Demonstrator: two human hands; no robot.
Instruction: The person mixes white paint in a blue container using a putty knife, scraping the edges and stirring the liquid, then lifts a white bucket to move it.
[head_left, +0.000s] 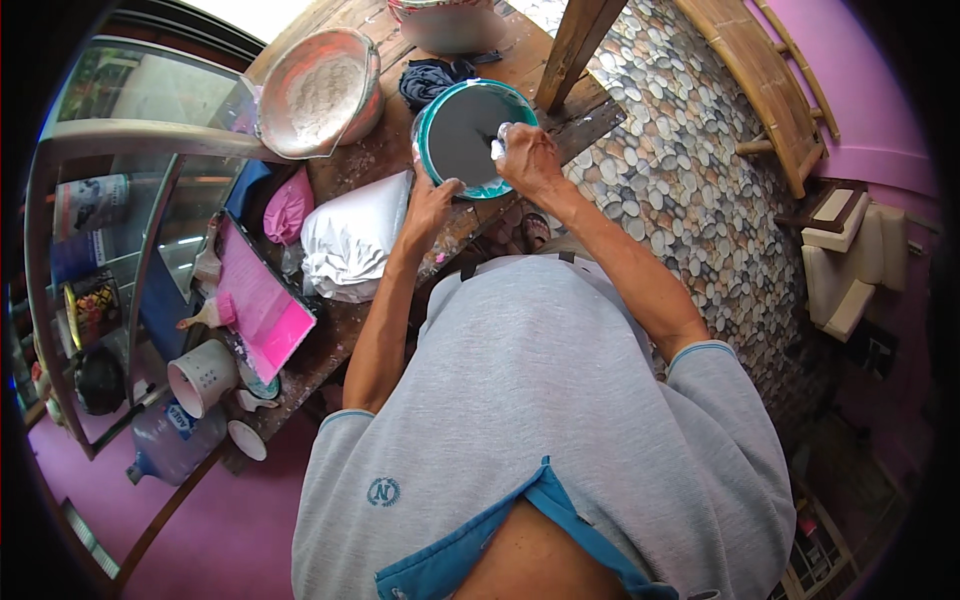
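Note:
A teal-rimmed bucket [424,165] of smooth grey liquid [462,130] stands at the wooden table's near edge. My left hand [433,198] grips its near left side, thumb by the rim. Over the right part of the bucket, my right hand [532,160] is closed around a white-handled tool [498,150]. A dark part of that tool meets the grey surface; its lower end is hidden, so its kind does not show. Dark bunched cloth [425,82] lies just beyond the bucket.
An orange bucket of pale powder [318,100] and a white sack [358,240] stand left on the table [395,45]. Farther left are a pink tray [262,300], brushes [210,312] and a white pot [203,378]. A wooden post [580,50] rises at the right edge.

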